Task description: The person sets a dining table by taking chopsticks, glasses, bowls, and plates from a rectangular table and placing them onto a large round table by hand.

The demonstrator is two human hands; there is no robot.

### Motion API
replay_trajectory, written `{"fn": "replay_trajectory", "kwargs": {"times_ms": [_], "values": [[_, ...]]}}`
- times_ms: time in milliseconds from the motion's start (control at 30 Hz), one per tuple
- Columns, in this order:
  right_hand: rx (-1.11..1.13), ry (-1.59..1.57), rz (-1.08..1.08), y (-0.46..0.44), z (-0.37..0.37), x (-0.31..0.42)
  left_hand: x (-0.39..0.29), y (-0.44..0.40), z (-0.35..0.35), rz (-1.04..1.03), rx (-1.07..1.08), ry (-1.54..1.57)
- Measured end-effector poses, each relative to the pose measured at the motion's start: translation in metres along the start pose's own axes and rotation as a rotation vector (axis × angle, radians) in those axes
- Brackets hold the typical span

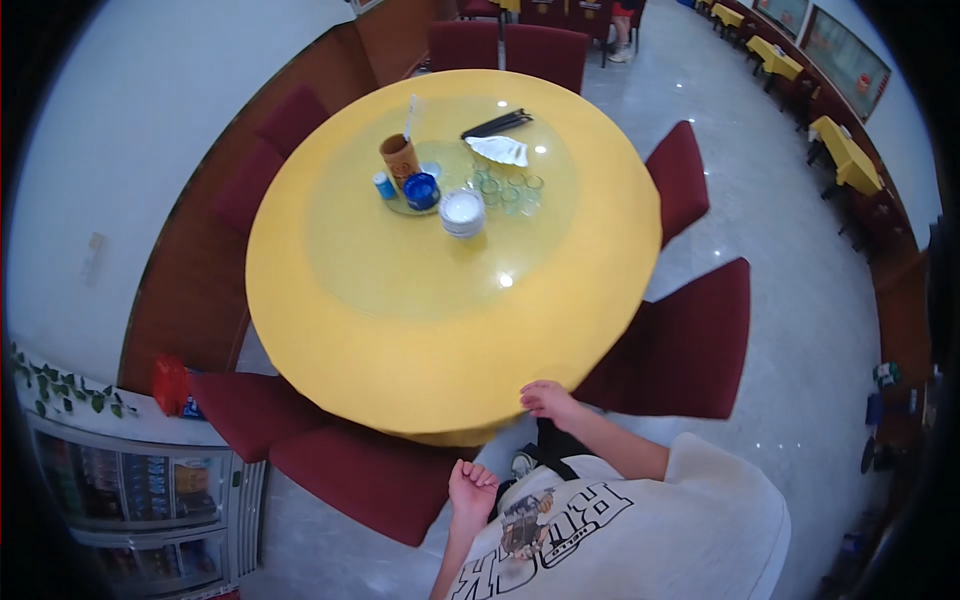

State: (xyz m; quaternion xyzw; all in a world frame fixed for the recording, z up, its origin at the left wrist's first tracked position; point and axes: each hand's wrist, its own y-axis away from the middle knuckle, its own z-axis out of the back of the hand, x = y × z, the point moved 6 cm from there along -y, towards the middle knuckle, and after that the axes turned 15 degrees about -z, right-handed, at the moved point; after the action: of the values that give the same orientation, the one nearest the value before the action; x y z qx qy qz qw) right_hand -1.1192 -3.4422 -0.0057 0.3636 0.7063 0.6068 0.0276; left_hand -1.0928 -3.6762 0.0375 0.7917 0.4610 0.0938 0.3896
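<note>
My right hand is at the near edge of a round table with a yellow cloth, its fingers loosely bent and apart, holding nothing. Lower and further left, my left hand is beside a dark red chair, its fingers curled in with nothing visible in them. On the table's glass turntable are stacked white bowls, several small glasses, white spoons, black chopsticks, a brown holder, a blue bowl and a small blue-and-white container.
Dark red chairs surround the table, including one at the right. A glass-door fridge and a red bag are at lower left. Tables with yellow cloths line the right wall. A person's legs show at the top.
</note>
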Motion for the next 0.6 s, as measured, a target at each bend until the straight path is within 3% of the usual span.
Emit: {"fn": "replay_trajectory", "kwargs": {"times_ms": [133,200,233,300,467,600], "values": [[0.218,-0.059,-0.1,0.075,-0.044,-0.078,0.02,0.027,0.035,0.179,-0.026,-0.058],[0.199,0.185,0.017,0.095,-0.043,-0.093,0.031,0.034,0.036,0.262,-0.001,-0.092],[0.192,0.153,0.04,0.097,-0.034,-0.102,0.035,0.037,0.03,0.278,0.013,-0.126],[0.111,0.445,0.368,0.104,-0.018,-0.099,0.05,0.042,0.005,0.33,0.084,-0.201],[-0.162,0.526,0.505,0.181,0.036,-0.086,0.104,0.04,-0.062,0.289,0.203,-0.508],[-0.256,0.41,0.56,0.219,0.114,-0.117,0.21,0.034,-0.097,0.361,0.28,-0.651]]}}
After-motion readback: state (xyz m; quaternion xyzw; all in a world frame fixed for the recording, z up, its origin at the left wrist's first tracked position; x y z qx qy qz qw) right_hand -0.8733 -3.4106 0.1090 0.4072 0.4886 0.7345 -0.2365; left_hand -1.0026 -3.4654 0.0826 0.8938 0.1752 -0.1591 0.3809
